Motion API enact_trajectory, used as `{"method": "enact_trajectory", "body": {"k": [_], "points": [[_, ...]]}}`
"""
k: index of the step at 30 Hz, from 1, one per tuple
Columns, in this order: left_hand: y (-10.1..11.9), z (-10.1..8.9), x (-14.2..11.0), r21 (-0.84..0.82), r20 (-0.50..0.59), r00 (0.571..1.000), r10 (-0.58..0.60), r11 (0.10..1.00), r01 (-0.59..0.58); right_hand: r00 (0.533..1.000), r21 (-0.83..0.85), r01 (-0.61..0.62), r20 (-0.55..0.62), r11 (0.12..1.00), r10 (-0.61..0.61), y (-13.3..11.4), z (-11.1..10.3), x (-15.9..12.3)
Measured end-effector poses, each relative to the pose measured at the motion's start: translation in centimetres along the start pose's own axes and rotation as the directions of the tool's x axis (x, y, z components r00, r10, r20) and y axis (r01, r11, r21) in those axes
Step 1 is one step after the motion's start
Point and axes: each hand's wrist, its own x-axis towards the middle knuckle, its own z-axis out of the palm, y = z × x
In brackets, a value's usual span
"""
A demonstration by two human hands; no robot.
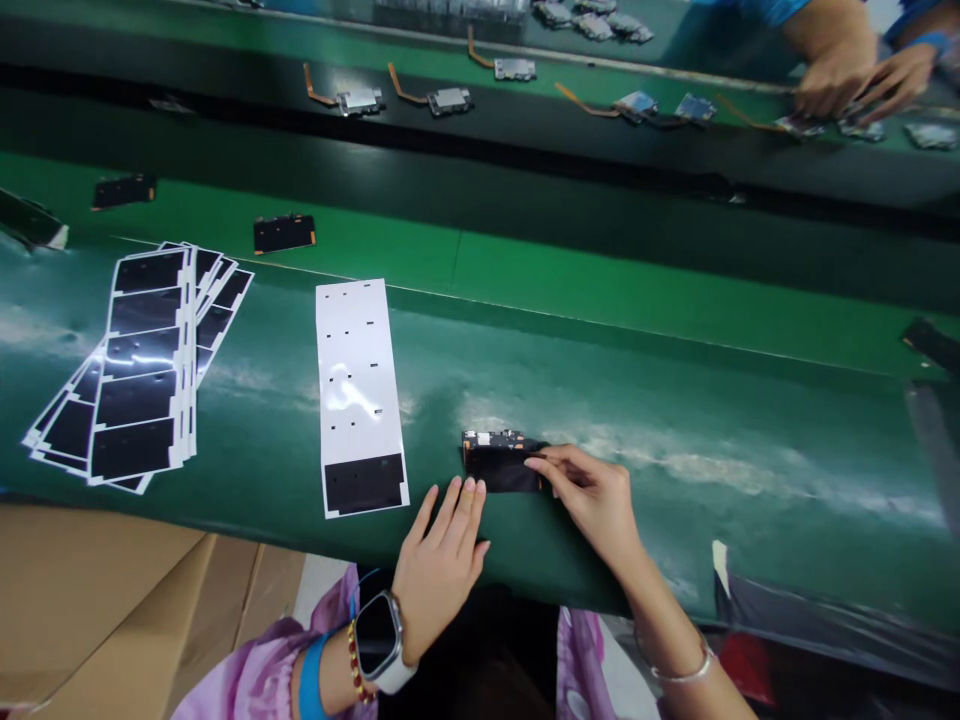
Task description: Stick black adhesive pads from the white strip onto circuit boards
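A small circuit board (pixel 493 438) lies on the green bench, its upper edge showing small components, with a black sticker (pixel 501 470) over most of it. My right hand (pixel 592 495) pinches the sticker's right end between thumb and fingers. Flat and stretched out, the fingers of my left hand (pixel 442 560) rest at the board's lower left edge and grip nothing. To the left lies a white backing sheet (pixel 358 375) with one black sticker (pixel 364 484) left at its bottom end. How firmly the held sticker sits on the board cannot be made out.
Fanned sticker sheets (pixel 142 350) are piled at the left. Two black-covered boards (pixel 285 233) (pixel 124 191) lie on the green strip beyond. Farther back are boards with orange ribbon cables (pixel 450 101) and a co-worker's hands (pixel 840 85). A cardboard box (pixel 90 590) stands below the bench.
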Motion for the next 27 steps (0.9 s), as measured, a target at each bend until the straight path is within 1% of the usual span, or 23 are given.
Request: {"method": "enact_trajectory", "body": {"k": [6,13,16,27], "points": [[0.1,-0.2,0.2,-0.007,-0.015,1.000,-0.010,1.000,0.010,0.992,0.034,-0.117,0.052,0.993,0.115,0.2,-0.2,0.4],[0.0,-0.3,0.3,-0.005,-0.014,1.000,-0.008,1.000,0.008,0.973,0.043,-0.211,0.101,0.977,0.206,0.0,-0.3,0.9],[0.1,-0.3,0.2,-0.006,0.002,1.000,-0.011,1.000,0.011,0.970,0.040,-0.222,0.111,0.974,0.216,-0.3,-0.4,1.1],[0.2,-0.6,0.3,-0.016,0.009,1.000,-0.018,1.000,0.018,0.974,0.030,-0.187,0.134,0.982,0.181,-0.4,-0.3,1.6]]}}
